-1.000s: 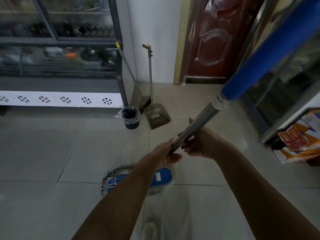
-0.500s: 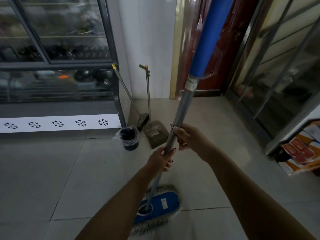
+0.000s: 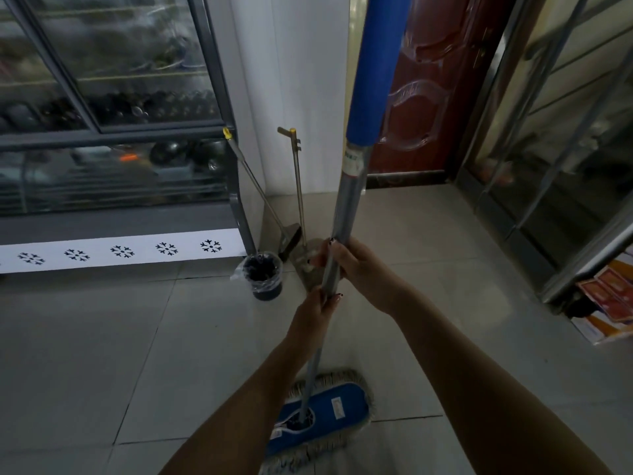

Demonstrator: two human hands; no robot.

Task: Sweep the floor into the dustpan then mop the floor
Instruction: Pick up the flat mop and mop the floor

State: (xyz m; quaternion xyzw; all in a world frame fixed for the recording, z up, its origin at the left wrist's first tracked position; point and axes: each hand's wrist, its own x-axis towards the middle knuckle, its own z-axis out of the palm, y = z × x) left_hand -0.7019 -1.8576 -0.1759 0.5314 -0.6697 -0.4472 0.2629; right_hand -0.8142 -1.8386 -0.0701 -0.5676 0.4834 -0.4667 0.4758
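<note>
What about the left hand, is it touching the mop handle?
Touching. The head view shows the left hand gripping the mop handle below the right hand.

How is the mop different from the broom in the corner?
The mop is gripped by the left hand and right hand; the broom leans against the cabinet. The mop's pole is thick with a blue sleeve; the broom's is thin with a yellow tip. The mop's head is wide, flat and blue; the broom's is small and dark. Both have long handles and heads on the floor.
</note>
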